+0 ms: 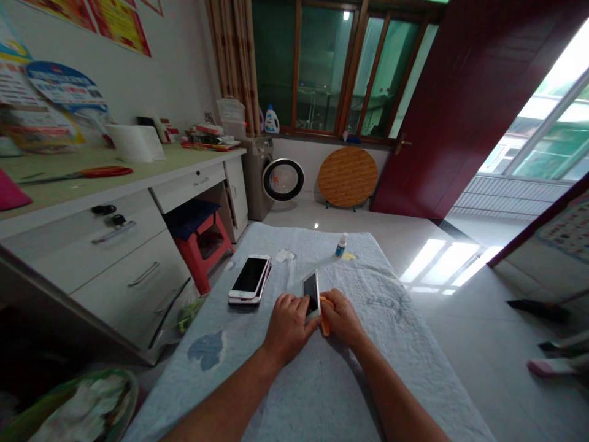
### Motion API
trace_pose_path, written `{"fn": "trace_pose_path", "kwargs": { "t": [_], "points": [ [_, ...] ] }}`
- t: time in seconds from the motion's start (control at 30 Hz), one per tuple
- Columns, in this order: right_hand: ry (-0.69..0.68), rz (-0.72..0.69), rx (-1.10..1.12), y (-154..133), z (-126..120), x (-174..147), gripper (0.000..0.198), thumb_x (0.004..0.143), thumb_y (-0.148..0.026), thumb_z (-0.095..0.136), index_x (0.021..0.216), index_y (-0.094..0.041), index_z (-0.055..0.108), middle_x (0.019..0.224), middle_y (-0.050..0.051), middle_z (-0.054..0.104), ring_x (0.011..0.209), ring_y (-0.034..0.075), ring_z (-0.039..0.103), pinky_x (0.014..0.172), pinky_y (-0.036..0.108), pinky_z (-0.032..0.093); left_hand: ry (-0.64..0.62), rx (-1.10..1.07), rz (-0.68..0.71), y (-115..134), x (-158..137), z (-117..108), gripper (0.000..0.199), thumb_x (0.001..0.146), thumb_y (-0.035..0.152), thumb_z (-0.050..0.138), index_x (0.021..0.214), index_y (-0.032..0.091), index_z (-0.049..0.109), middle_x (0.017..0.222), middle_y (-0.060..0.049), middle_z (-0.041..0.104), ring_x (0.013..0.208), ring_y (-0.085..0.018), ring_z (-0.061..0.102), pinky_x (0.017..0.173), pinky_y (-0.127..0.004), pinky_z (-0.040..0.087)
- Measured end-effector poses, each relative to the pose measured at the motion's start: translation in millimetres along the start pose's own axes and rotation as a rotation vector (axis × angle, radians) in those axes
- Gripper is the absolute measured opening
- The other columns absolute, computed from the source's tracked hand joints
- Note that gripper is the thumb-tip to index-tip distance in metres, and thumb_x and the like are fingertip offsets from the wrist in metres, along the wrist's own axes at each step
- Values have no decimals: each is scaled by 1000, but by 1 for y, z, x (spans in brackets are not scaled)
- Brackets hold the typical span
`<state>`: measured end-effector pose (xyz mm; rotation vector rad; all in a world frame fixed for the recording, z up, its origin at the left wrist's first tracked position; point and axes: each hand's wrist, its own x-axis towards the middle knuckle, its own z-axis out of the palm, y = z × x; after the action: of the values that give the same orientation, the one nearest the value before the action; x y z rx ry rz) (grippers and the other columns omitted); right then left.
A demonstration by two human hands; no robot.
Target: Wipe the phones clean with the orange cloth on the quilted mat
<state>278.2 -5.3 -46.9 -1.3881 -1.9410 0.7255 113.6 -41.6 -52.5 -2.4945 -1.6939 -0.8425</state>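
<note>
My left hand (pixel 288 325) is closed on a white-framed smartphone (pixel 311 287), which stands on edge above the cloth with its dark screen facing left. On the phone's other side, my right hand (pixel 343 319) grips an orange cloth (pixel 326 316) and presses it to the back of the phone. Most of the orange piece is covered by my fingers. To the left lies a stack of phones, the top one a white smartphone (pixel 251 277) with its screen up. A small spray bottle (pixel 341 245) stands upright farther off.
A light blue patterned cloth (pixel 386 368) covers the table. At left is a desk (pixel 184 162) with scissors (pixel 101 172) and a paper roll (pixel 135 143). A red stool (pixel 202 248), a washing machine (pixel 257 178) with its door open and a bin (pixel 131 393) stand around.
</note>
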Motion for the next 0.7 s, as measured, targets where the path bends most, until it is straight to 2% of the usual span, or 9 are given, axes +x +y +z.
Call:
{"fn": "trace_pose_path", "kwargs": {
  "t": [0.27,0.4,0.47,0.53,0.63,0.7],
  "points": [
    [-19,-118,31,-7,3,-4,19,87,-19,46,87,-19,65,82,3,56,78,14,55,73,24,41,3,28,-46,2,-2,-2,38,91,31,47,125,14,52,88,-8,67,87,-26,60,81,-39,47],
    [19,-125,6,-1,3,-2,19,88,-20,45,91,-19,64,84,3,57,80,15,55,74,25,41,16,-64,-213,0,-4,-3,38,82,19,50,120,16,54,100,-8,68,88,-23,65,80,-34,49],
    [52,-113,-5,2,3,-2,19,87,-21,44,93,-19,63,86,4,59,81,15,56,75,25,41,29,-134,-316,-2,-4,-5,45,79,16,52,124,17,50,107,-8,68,89,-22,67,79,-32,50],
    [82,-82,10,3,3,-2,20,87,-22,44,98,-18,60,90,4,61,83,16,57,76,25,42,15,-215,-402,-4,-4,-6,52,78,15,53,129,18,46,104,-8,70,87,-22,68,77,-31,50],
    [121,-30,52,3,1,-3,23,85,-23,44,105,-17,55,92,4,63,81,15,57,74,25,43,-9,-360,-483,-8,-4,-8,57,80,16,54,135,17,41,105,-9,71,88,-22,68,78,-32,50],
    [138,-29,64,3,1,-3,21,85,-23,43,102,-18,54,88,3,62,77,15,57,72,25,43,-6,-482,-506,-10,-5,-7,58,81,18,55,137,16,40,112,-11,69,94,-23,68,81,-33,50]
  ]
}}
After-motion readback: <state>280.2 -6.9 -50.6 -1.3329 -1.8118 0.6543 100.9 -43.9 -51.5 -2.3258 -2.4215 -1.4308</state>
